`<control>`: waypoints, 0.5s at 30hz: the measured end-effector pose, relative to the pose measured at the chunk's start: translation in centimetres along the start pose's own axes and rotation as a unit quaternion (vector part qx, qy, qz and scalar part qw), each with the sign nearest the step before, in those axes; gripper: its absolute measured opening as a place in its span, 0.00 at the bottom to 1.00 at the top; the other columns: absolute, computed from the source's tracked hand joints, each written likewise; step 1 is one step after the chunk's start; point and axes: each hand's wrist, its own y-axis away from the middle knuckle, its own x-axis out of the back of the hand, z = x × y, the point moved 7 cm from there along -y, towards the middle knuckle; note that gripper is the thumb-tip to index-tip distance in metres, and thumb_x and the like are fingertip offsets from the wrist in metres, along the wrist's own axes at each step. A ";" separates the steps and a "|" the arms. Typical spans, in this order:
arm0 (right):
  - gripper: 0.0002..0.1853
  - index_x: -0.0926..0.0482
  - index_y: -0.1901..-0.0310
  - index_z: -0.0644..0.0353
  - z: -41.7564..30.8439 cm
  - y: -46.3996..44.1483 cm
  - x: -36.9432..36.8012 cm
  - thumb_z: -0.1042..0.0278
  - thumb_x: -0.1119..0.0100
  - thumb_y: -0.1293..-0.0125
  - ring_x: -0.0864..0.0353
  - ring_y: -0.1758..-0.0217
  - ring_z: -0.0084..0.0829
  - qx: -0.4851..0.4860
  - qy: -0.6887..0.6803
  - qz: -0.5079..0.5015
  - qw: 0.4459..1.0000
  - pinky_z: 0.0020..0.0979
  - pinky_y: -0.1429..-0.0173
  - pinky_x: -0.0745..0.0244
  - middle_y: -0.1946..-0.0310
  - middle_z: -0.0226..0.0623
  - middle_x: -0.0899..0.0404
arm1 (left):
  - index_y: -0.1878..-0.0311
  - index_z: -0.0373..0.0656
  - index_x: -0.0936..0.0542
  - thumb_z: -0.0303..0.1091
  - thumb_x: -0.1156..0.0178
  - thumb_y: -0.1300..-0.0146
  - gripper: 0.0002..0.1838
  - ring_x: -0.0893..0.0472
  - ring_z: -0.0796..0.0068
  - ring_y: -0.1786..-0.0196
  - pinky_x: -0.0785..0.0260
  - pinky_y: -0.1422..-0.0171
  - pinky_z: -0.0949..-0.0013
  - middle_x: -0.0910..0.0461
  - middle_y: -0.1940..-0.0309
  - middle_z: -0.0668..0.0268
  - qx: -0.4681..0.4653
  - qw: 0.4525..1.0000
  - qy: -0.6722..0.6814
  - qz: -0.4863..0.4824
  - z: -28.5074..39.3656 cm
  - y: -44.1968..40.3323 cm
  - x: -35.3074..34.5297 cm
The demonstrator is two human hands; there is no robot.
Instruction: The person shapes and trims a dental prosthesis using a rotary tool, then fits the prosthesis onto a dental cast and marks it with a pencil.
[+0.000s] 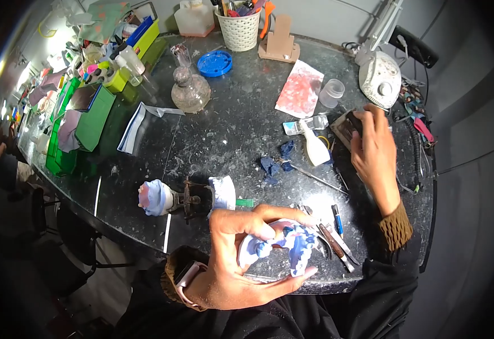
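Note:
Near the table's front edge, my left hand (230, 254) holds a blue and white dental cast (300, 251), its fingers and thumb wrapped round the piece. My right hand (377, 152) reaches to the right side of the table, its fingertips on a small dark block (349, 127); the fingers hide part of it. Left of my left hand stands an articulator (187, 198) with a blue and pink model (155, 197) at one end and a white plaster piece (222, 193) at the other. Metal tools and a blue pen (337, 219) lie between my hands.
A glass burner (190, 90), a blue lid (215, 64), a white basket (239, 31) and a stained paper (299, 89) are farther back. A white bottle (315, 148) lies mid-table. Green bins (94, 121) stand left; a white lamp base (380, 79) stands back right.

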 end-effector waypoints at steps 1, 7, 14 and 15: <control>0.13 0.30 0.57 0.64 -0.7 0.0 0.9 0.78 0.48 0.47 0.28 0.57 0.45 0.002 -0.006 0.008 1.000 0.42 0.56 0.30 0.55 0.45 0.32 | 0.53 0.43 0.46 0.17 0.29 0.57 0.36 0.22 0.62 0.48 0.28 0.51 0.70 0.28 0.52 0.40 0.016 1.000 0.022 0.015 -0.2 0.0 0.2; 0.16 0.27 0.76 0.60 -3.1 4.7 2.7 0.57 0.37 0.42 0.25 0.80 0.43 -0.093 -0.090 -0.214 0.968 0.39 0.75 0.33 0.78 0.39 0.27 | 0.55 0.44 0.46 0.17 0.29 0.56 0.35 0.21 0.57 0.49 0.26 0.52 0.70 0.27 0.53 0.39 -0.004 1.000 0.001 0.030 -1.2 -0.3 0.8; 0.14 0.24 0.67 0.62 -2.6 9.8 1.0 0.58 0.40 0.40 0.21 0.73 0.45 -0.106 -0.121 -0.452 0.877 0.37 0.69 0.28 0.74 0.45 0.22 | 0.56 0.44 0.46 0.16 0.29 0.57 0.35 0.20 0.57 0.53 0.25 0.54 0.69 0.27 0.54 0.37 0.016 0.999 0.013 0.044 -1.7 -0.4 1.1; 0.12 0.24 0.66 0.63 -2.7 9.9 1.1 0.61 0.40 0.40 0.22 0.72 0.46 -0.104 -0.132 -0.448 0.878 0.38 0.68 0.28 0.74 0.46 0.22 | 0.56 0.44 0.46 0.16 0.29 0.57 0.35 0.20 0.57 0.53 0.25 0.54 0.69 0.27 0.54 0.36 0.011 0.999 0.014 0.043 -1.9 -0.5 1.1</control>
